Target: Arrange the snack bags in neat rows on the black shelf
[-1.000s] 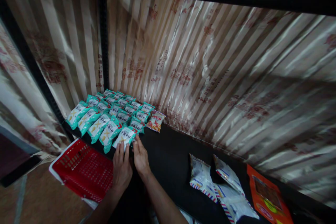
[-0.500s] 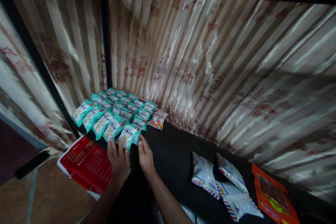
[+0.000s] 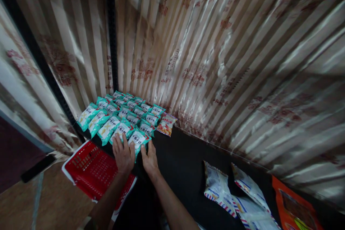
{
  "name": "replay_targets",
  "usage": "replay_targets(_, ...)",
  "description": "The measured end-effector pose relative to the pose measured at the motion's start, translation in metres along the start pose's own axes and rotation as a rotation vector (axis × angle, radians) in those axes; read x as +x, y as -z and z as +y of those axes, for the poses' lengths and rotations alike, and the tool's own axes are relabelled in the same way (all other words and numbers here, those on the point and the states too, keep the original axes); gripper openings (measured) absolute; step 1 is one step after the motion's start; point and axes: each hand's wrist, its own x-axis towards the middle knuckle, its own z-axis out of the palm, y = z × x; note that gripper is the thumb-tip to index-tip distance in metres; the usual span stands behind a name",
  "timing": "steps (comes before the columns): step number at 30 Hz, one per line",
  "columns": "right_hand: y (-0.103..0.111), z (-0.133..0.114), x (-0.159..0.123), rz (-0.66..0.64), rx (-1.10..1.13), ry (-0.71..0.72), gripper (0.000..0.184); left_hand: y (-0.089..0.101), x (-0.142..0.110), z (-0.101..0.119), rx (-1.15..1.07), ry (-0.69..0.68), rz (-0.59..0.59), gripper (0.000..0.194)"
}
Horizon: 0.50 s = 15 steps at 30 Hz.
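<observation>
Teal-and-white snack bags (image 3: 106, 129) lie in close, overlapping rows at the left end of the black shelf (image 3: 178, 165). My left hand (image 3: 124, 154) rests, fingers spread, on the lower ends of the front-row bags, beside the rightmost one (image 3: 138, 138). On that bag's other side, my right hand (image 3: 150, 160) has its fingers stretched out against the right edge. Neither hand is wrapped round a bag. A red-and-orange snack bag (image 3: 167, 124) leans behind the rows, to their right.
Below the shelf's left front edge is a red basket (image 3: 94, 169) with a white rim. White bags with striped edges (image 3: 218, 183) and an orange pouch (image 3: 293, 205) lie at the right. A patterned curtain (image 3: 202, 64) hangs behind, beside a black upright post (image 3: 112, 43).
My left hand has moved slightly up over the front bags. My right hand stays at the front bag's right edge. The view has shifted slightly, so everything sits a little differently in the picture.
</observation>
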Motion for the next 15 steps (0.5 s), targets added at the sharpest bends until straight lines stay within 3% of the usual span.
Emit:
replay_targets(5,-0.010,0.005,0.004,0.044,-0.013,0.048,0.053,-0.002,-0.001,0.000,-0.011,-0.027,0.018,0.056)
replay_targets(15,-0.013,0.004,0.009,0.009,-0.046,0.064,0.051,-0.003,-0.001,-0.001,-0.007,-0.032,-0.004,0.055)
